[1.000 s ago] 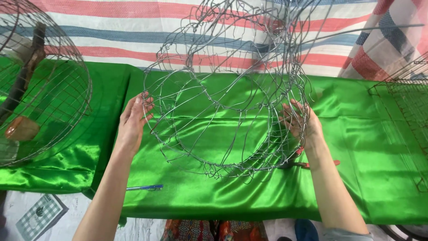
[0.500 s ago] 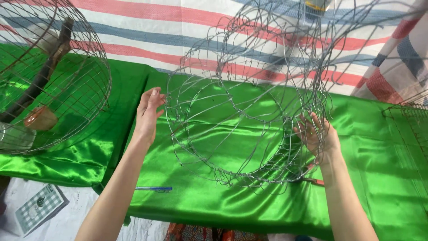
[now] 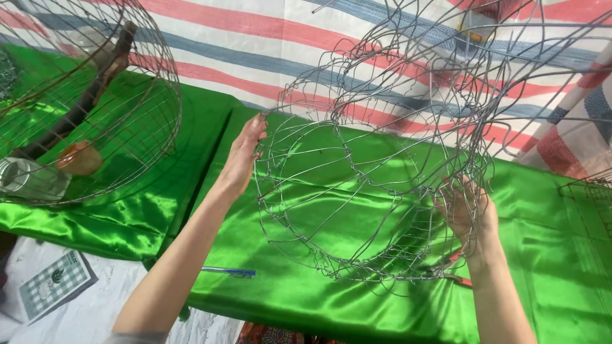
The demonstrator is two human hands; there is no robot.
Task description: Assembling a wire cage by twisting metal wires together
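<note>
Head view, read from left to right. At far left a round wire cage [image 3: 89,102] rests on the worktop [image 3: 561,267], which is draped in shiny green cloth; inside the cage lie a dark branch [image 3: 83,102], a small orange-brown cup [image 3: 80,158] and a clear jar [image 3: 29,181]. Below the worktop edge a checked booklet [image 3: 54,283] lies on the pale floor, and a blue pen [image 3: 229,272] lies near the front edge of the cloth. The left hand [image 3: 245,153] is raised, its fingers [image 3: 257,127] curled onto the upper left rim of a bare wire frame [image 3: 363,191]. This frame, an open basket-shaped lattice of thin grey wire, is held tilted above the green cloth at centre, its lower rim close to or touching the cloth; which cannot be told. The right hand [image 3: 468,213] grips the frame's right side, fingers closed through the wires. A red-handled tool [image 3: 456,277] lies on the cloth just below that hand. Behind hangs a striped sheet [image 3: 255,38] in red, white and blue. At far right the edge of another wire cage [image 3: 590,197] shows.
</note>
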